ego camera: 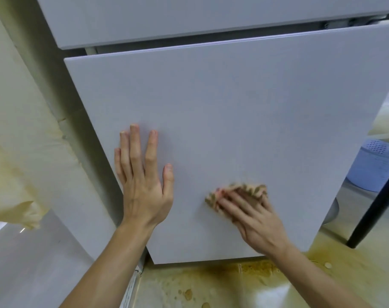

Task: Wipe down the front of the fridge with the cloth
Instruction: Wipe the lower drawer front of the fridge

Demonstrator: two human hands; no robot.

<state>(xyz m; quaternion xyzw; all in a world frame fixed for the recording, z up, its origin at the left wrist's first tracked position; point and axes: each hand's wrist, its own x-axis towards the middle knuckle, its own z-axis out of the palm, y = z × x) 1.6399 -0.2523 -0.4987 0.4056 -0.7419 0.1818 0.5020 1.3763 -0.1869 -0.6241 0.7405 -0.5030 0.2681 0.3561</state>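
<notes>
The fridge's lower door is a flat pale grey panel filling most of the view, slightly ajar below the upper door. My left hand lies flat on the lower door near its left edge, fingers straight and spread. My right hand presses a brown patterned cloth against the lower part of the same door, fingers laid over it. The cloth is blurred and bunched under the fingers.
A cream wall with peeling covering stands to the left. The floor below the door is stained yellow-brown. At right are a pale blue perforated basket and a black leg.
</notes>
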